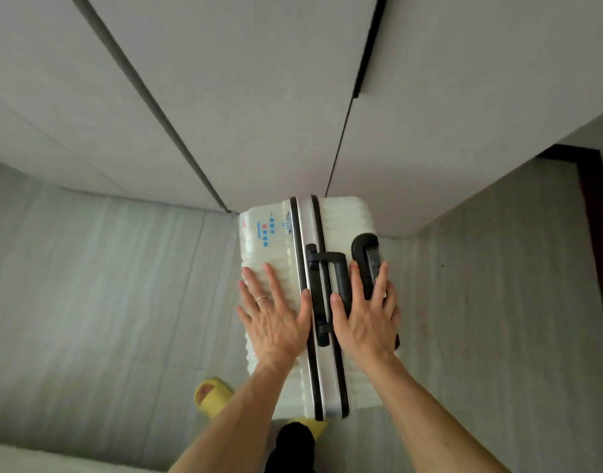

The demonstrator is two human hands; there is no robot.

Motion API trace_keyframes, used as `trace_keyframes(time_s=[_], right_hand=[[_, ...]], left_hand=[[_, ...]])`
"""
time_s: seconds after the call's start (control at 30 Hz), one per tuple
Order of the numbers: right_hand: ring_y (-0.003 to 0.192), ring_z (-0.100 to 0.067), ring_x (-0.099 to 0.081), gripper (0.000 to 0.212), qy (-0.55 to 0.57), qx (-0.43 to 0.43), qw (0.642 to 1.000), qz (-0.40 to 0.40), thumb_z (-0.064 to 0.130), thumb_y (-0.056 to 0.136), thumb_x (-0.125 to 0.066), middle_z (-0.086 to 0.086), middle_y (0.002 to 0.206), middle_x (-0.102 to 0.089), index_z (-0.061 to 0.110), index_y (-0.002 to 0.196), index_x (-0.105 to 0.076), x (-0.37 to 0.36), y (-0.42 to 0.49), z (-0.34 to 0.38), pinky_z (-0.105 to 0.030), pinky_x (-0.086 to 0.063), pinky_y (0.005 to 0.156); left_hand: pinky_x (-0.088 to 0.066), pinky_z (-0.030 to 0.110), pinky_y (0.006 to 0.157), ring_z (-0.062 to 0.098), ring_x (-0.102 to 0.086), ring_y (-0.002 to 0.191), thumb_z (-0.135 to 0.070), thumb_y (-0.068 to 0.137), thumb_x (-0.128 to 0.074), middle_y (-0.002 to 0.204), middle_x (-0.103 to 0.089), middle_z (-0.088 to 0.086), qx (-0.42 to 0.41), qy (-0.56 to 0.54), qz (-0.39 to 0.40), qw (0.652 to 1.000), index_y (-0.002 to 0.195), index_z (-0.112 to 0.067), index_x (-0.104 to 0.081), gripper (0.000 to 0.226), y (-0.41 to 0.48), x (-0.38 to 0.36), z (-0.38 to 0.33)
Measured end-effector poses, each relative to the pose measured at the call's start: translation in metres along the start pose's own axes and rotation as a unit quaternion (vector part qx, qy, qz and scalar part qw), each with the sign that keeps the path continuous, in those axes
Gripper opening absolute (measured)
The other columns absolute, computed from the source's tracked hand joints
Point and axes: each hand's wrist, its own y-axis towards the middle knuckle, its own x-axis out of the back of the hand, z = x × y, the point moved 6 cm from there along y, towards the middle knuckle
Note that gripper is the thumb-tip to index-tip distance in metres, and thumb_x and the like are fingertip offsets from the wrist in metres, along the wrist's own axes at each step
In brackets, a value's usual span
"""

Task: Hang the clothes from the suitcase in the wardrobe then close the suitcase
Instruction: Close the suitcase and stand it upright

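both hands lie flat on the upturned side of the white suitcase (269, 240). the left hand (276, 319) is spread wide, fingers straight, palm down on the ribbed shell, a ring (261, 298) on one finger. the right hand (365, 319) is just as wide and holds nothing: its fingers straddle the black pull handle (365, 247), which juts out just past the fingertips. between the two thumbs runs the case's dark-edged seam with the black carry handle (327, 264), and the right thumb touches it. a printed sticker (265, 232) sits on the shell ahead of the left fingertips.

the suitcase stands on end under the palms, its two halves shut together, its far end close against the pale wardrobe doors (259, 114) beyond the fingers. those doors look closed, with only thin dark gaps between panels. back toward the wrists, a yellow slipper (211, 396) shows on the grey floor (88, 285), left of the left forearm.

as for progress, no clothes or hangers show anywhere, so i cannot tell whether the hanging is done. if the case is still packed, everything is left: lay it down, open it, hang the clothes, close it. if it is emptied, the shut case and closed doors would put the task at its end. the flat, pressing hands fit either reading.
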Motion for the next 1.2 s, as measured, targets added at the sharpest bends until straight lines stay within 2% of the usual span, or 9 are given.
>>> trace_keyframes(time_s=[0.13, 0.37, 0.47, 0.6, 0.97, 1.2], right_hand=[[0.145, -0.036, -0.016, 0.072, -0.012, 0.068, 0.998, 0.012, 0.069, 0.091, -0.014, -0.009, 0.164, 0.015, 0.042, 0.156, -0.001, -0.019, 0.006, 0.084, -0.053, -0.027, 0.113], [0.145, -0.036, -0.017, 0.074, -0.018, 0.174, 0.984, 0.026, 0.073, 0.090, -0.016, -0.009, 0.165, 0.012, 0.040, 0.157, -0.007, -0.062, -0.001, 0.252, -0.052, -0.027, 0.113], [0.148, -0.033, -0.013, 0.079, -0.022, 0.262, 0.964, 0.051, 0.078, 0.089, -0.014, -0.007, 0.165, 0.012, 0.038, 0.157, -0.009, -0.084, -0.003, 0.331, -0.048, -0.022, 0.118], [0.153, -0.026, -0.002, 0.076, -0.016, 0.369, 0.927, 0.067, 0.074, 0.093, -0.016, -0.005, 0.166, 0.012, 0.034, 0.158, -0.013, -0.112, 0.000, 0.419, -0.047, -0.018, 0.122], [0.152, -0.024, 0.000, 0.072, -0.030, 0.436, 0.896, 0.076, 0.072, 0.094, -0.015, -0.001, 0.165, 0.018, 0.039, 0.157, -0.006, -0.174, 0.005, 0.671, -0.043, -0.011, 0.122], [0.152, -0.024, -0.003, 0.070, -0.036, 0.464, 0.880, 0.097, 0.072, 0.094, -0.020, 0.005, 0.165, 0.017, 0.044, 0.156, -0.003, -0.204, 0.014, 0.822, -0.047, -0.027, 0.117]], left_hand=[[-0.012, 0.055, 0.121, 0.035, 0.009, 0.151, -0.068, 0.094, -0.025, 0.163, 0.023, 0.012, 0.059, -0.018, -0.038, 0.997, 0.152, -0.028, 0.028, 0.088, 0.023, 0.038, 0.066], [-0.007, 0.051, 0.123, 0.030, 0.011, 0.152, -0.069, 0.093, -0.024, 0.164, 0.022, 0.008, 0.155, -0.056, -0.078, 0.983, 0.152, -0.033, 0.027, 0.086, 0.070, 0.113, 0.204], [-0.008, 0.050, 0.123, 0.029, 0.011, 0.152, -0.070, 0.092, -0.024, 0.164, 0.021, 0.006, 0.192, -0.073, -0.102, 0.973, 0.152, -0.033, 0.025, 0.086, 0.093, 0.149, 0.273], [-0.011, 0.051, 0.122, 0.031, 0.008, 0.152, -0.070, 0.091, -0.024, 0.165, 0.019, 0.008, 0.232, -0.088, -0.125, 0.960, 0.154, -0.032, 0.022, 0.086, 0.121, 0.192, 0.352], [-0.011, 0.052, 0.121, 0.032, 0.009, 0.152, -0.069, 0.092, -0.022, 0.164, 0.021, 0.008, 0.292, -0.113, -0.151, 0.938, 0.155, -0.030, 0.019, 0.085, 0.221, 0.309, 0.534], [-0.007, 0.054, 0.122, 0.030, 0.014, 0.152, -0.070, 0.093, -0.026, 0.163, 0.023, 0.008, 0.325, -0.129, -0.144, 0.926, 0.156, -0.028, 0.017, 0.087, 0.288, 0.381, 0.637]])
